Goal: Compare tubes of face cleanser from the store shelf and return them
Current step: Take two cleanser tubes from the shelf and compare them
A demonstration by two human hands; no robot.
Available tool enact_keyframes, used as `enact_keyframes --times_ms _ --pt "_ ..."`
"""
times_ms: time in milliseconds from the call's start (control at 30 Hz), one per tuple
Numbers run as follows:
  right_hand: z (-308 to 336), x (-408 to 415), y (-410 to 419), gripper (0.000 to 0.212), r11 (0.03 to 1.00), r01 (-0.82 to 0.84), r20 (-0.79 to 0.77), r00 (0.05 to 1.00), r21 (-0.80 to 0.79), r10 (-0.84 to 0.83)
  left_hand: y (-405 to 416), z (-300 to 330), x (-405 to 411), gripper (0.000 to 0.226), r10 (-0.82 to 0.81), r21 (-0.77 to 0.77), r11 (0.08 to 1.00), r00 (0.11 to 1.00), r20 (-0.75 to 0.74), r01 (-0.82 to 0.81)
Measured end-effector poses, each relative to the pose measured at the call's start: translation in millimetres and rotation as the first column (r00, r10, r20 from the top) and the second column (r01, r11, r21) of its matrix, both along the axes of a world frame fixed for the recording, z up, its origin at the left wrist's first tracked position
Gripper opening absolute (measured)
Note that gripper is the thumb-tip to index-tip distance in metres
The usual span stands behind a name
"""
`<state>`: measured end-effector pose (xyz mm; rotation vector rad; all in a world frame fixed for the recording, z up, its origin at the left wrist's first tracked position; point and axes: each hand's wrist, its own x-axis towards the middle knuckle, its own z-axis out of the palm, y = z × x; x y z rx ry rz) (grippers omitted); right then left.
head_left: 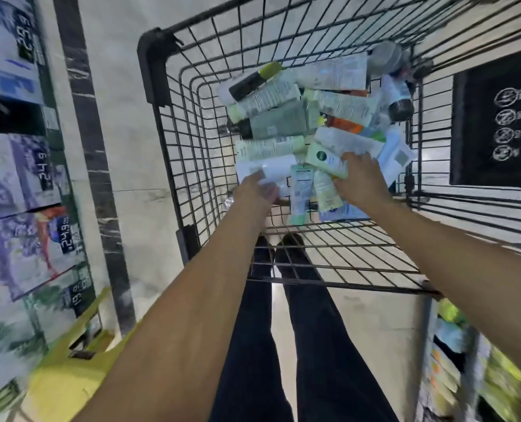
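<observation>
**Both hands down in the cart, sorting through the tubes**

At the far left stands the blurred store shelf [15,166] of purple and blue boxed goods with dark price tags along its edges, and beside it runs a pale tiled floor with a dark marbled strip [91,166]. A yellow bag or garment [67,373] hangs low at the left; it is too smeared to tell which.

Next comes the black wire shopping cart [173,123], seen from above. The pile of white, pale green and grey plastic cleanser tubes [308,111] lies heaped on its mesh floor, most of them with their long axes running roughly across the cart.

The left hand [257,190] reaches in at the near left edge of the pile. Its fingers are curled over the end of a broad white squeeze tube [271,170], which lies crosswise with its free end pointing right; the hand is motion-blurred, so how firm the hold is I cannot tell.

Just to the right, the right hand [361,178] has its fingers bent round a pale green tube with a dark round logo [324,158], which slants from upper left down toward the palm. Between the two hands a slim mint-green tube [300,190] lies lengthwise, pointing toward the person, close to both hands.

On the far right hangs the cart's black warning panel with white round symbols [499,123], and below it a second blurred shelf of green and yellow products [478,360]. Either shelf looks reachable for returning tubes, the left hand being nearer the left one.
</observation>
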<state>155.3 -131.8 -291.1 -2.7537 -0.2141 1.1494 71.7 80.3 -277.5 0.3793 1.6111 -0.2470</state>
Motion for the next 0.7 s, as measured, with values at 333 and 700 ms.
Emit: enact_keyframes --times_ms 333,700 --pt "-12.7 2.7 4.6 0.052 0.992 -0.109 0.118 0.986 -0.061 0.116 -10.0 -14.0 16.1 0.043 -0.156 0.22 0.962 0.986 -0.05 0.164" --pt "-12.7 4.0 12.2 0.045 0.991 -0.125 0.162 0.98 0.041 0.117 -7.4 -20.1 27.9 0.043 -0.162 0.264 0.95 0.986 -0.041 0.167"
